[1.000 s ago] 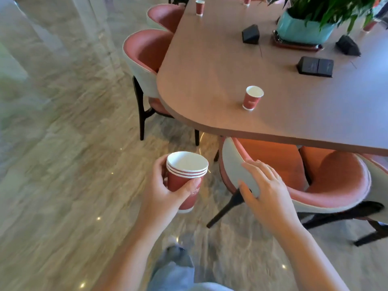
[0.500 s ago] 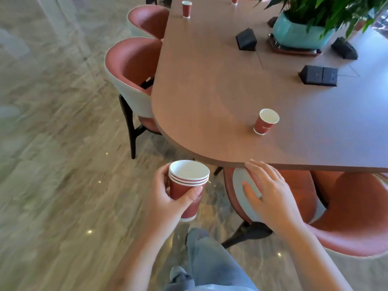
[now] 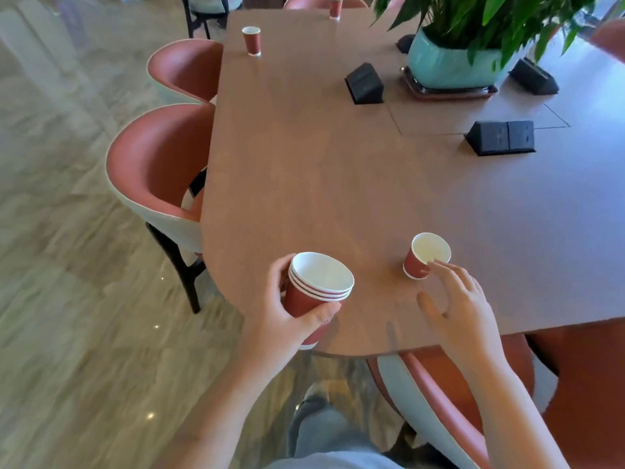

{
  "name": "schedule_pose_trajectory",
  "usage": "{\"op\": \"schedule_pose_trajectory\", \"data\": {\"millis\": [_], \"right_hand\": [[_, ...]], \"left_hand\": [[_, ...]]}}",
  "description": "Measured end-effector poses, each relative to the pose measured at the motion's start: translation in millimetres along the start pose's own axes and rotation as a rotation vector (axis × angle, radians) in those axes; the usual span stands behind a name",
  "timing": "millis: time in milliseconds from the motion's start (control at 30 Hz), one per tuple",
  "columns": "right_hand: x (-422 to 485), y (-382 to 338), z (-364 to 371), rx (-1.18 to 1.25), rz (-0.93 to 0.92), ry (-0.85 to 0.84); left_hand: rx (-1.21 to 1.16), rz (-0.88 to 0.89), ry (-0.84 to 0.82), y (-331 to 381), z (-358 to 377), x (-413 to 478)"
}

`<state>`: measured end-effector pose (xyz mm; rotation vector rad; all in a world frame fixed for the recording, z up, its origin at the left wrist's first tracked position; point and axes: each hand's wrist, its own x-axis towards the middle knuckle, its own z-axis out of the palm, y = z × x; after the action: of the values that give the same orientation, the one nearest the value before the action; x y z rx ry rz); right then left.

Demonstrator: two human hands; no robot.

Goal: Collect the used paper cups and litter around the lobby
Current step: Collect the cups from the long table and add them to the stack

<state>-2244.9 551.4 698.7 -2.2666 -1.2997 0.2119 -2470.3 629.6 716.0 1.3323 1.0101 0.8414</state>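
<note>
Three nested cups [image 3: 318,289] clamped in our left hand [image 3: 287,319]; right hand [image 3: 463,306], fingers apart, at the near cup [image 3: 424,257]: we grip its wall softly.

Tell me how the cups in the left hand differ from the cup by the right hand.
The stack of cups is several cups nested together; the single cup is alone. The left hand grips the stack above the table edge; the single cup stands on the table, with the open right hand close by it. Both are red outside, white inside.
</note>
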Motion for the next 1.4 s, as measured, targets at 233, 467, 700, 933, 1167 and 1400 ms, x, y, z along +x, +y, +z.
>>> {"op": "schedule_pose_trajectory", "data": {"millis": [233,467,700,933,1167,1400], "right_hand": [[57,23,14,0.024,0.175,0.011],[79,38,31,0.010,0.306,-0.049],[96,46,50,0.026,0.416,-0.027],[107,56,65,0.004,0.447,-0.024],[118,69,75,0.004,0.470,-0.029],[123,72,80,0.048,0.469,-0.008]], "left_hand": [[0.051,0.033,-0.139,3,29,77],[0.057,-0.029,-0.187,-4,31,116],[0.123,-0.043,-0.262,-7,24,149],[0.190,-0.033,-0.307,-10,25,180],[0.203,-0.014,-0.340,-17,27,203],[0.235,0.008,-0.354,-24,36,216]]}}
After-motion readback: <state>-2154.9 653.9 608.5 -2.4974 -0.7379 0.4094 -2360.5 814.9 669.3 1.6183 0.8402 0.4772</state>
